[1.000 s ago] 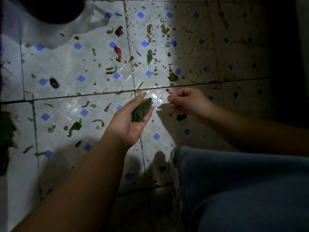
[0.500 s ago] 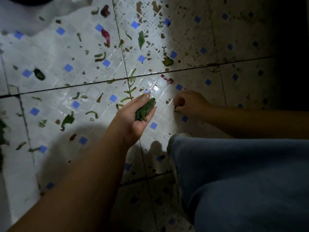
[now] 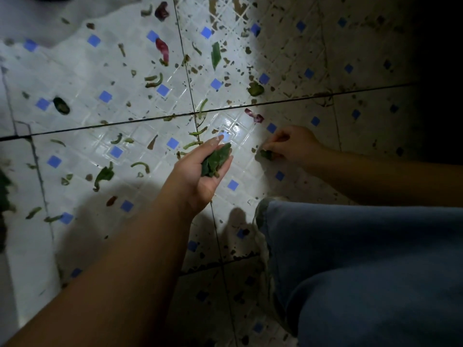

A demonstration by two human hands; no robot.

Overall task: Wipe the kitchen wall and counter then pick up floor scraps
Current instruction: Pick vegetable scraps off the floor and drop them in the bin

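Observation:
My left hand (image 3: 198, 174) is held palm up above the tiled floor (image 3: 82, 78), with a small heap of green leaf scraps (image 3: 216, 160) lying in its cupped palm and fingers. To its right, my right hand (image 3: 292, 144) is down at the floor, and its fingertips pinch a dark green scrap (image 3: 266, 154). Several more scraps lie scattered over the white tiles: a red pepper piece (image 3: 162, 50), a green leaf strip (image 3: 215, 55), a purple-red bit (image 3: 255, 116) and a larger green piece (image 3: 103, 175).
My knee in blue jeans (image 3: 363, 271) fills the lower right. The floor has white tiles with small blue squares and dark grout lines. The right side lies in deep shadow. A dark green lump (image 3: 61, 105) lies at the left, and dark leafy matter (image 3: 3, 194) sits at the left edge.
My right hand has dropped from beside the left hand to the floor and closed its fingertips on a dark green scrap. The left hand still carries its heap of leaves.

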